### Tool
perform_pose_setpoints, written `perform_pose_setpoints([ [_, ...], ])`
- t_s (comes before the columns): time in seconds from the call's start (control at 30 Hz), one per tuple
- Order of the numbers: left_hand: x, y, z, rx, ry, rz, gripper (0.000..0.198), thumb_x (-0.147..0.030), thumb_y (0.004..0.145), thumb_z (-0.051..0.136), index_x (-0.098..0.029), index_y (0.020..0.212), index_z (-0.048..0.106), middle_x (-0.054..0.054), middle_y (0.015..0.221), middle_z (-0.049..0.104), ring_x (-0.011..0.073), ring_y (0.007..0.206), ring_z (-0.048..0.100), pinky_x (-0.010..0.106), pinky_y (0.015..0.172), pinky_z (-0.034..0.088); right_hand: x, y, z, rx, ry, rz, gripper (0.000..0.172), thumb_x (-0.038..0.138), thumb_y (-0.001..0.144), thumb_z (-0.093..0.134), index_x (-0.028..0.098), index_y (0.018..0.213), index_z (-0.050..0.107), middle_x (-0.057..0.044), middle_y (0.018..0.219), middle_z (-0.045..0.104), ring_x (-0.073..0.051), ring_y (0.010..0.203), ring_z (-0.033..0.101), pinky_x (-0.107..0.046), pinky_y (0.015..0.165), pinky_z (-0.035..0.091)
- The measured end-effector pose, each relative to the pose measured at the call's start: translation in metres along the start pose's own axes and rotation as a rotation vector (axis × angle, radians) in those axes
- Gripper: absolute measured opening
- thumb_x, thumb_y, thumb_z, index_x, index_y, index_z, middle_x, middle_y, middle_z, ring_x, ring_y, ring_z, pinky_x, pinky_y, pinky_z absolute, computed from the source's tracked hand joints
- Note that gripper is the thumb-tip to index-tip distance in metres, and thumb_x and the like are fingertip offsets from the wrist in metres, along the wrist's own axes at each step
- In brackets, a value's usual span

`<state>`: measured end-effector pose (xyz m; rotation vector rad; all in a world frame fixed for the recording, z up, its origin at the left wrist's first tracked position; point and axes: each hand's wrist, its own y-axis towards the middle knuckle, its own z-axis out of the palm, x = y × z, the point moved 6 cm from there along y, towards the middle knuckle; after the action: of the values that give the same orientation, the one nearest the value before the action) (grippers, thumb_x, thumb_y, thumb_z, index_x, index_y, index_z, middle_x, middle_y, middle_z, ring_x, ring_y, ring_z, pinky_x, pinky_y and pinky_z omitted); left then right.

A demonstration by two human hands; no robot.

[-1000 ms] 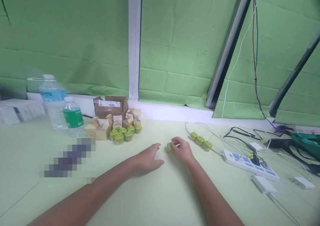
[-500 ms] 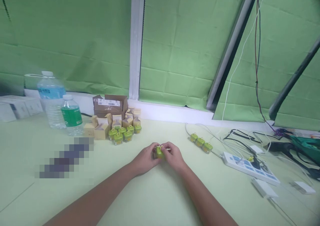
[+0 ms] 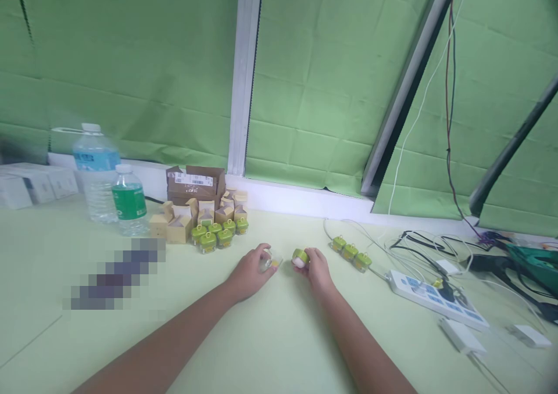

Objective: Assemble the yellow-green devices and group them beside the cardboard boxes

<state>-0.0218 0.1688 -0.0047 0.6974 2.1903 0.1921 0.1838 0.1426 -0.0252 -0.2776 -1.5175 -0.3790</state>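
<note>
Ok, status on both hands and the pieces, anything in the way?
Left hand holding clear container. Right hand holding green lid, apart from it. No obstruction seen between them; three green-lidded containers rowed off to the right.

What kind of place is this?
Maybe a workroom or office, though I can't be sure: there's a big table, a white power strip with a black plug in it, and open cardboard boxes behind little green-lidded pots.
</note>
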Motion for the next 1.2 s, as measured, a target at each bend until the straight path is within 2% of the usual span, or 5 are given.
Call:
perform_pose_setpoints([
  [0.27,0.014,0.007,-0.005,-0.087,0.209,-0.069,0.044,-0.029,0.081,0.062,-0.021,0.123,0.051,0.010,0.115,0.066,0.0300,0.109,0.061,0.044,0.094,0.046,-0.001,-0.011,0.012,0.132,0.340,0.237,0.025,0.040,0.079,0.068,0.017,0.087,0.061,-0.007,0.084,0.067,-0.019,0.077,0.067,-0.030,0.071,0.058],
  [0.47,-0.023,-0.005,-0.018,-0.264,0.124,0.252,0.042,-0.021,0.086,0.056,-0.022,0.127,0.048,0.010,0.135,0.054,0.0263,0.130,0.046,0.045,0.111,0.038,0.019,-0.031,0.026,0.334,0.328,0.233,0.037,0.022,0.062,0.084,0.016,0.094,0.066,-0.001,0.081,0.064,-0.012,0.073,0.060,-0.021,0.068,0.049],
  [0.6,-0.047,-0.018,-0.012,-0.135,0.073,0.402,0.055,-0.013,0.084,0.053,-0.025,0.137,0.043,0.009,0.140,0.050,0.0252,0.133,0.044,0.045,0.112,0.039,0.023,-0.046,0.041,0.516,0.274,0.241,0.041,0.029,0.066,0.083,0.017,0.101,0.066,0.001,0.076,0.062,-0.010,0.067,0.056,-0.022,0.063,0.043],
  [0.77,-0.050,-0.022,-0.003,-0.004,-0.003,0.424,0.060,-0.006,0.076,0.053,-0.023,0.133,0.047,0.009,0.128,0.058,0.0255,0.122,0.052,0.044,0.105,0.046,0.025,-0.058,0.049,0.653,0.134,0.254,0.045,0.032,0.068,0.078,0.019,0.109,0.063,0.002,0.072,0.060,-0.011,0.062,0.054,-0.023,0.058,0.040],
  [1.2,-0.066,-0.022,0.003,0.044,-0.050,0.435,0.065,0.002,0.066,0.048,-0.024,0.125,0.053,0.005,0.123,0.062,0.0226,0.115,0.056,0.038,0.100,0.049,0.018,-0.053,0.059,0.609,-0.095,0.156,0.011,0.024,0.064,0.049,0.021,0.074,0.048,0.007,0.055,0.046,-0.009,0.044,0.041,-0.023,0.041,0.033],
])
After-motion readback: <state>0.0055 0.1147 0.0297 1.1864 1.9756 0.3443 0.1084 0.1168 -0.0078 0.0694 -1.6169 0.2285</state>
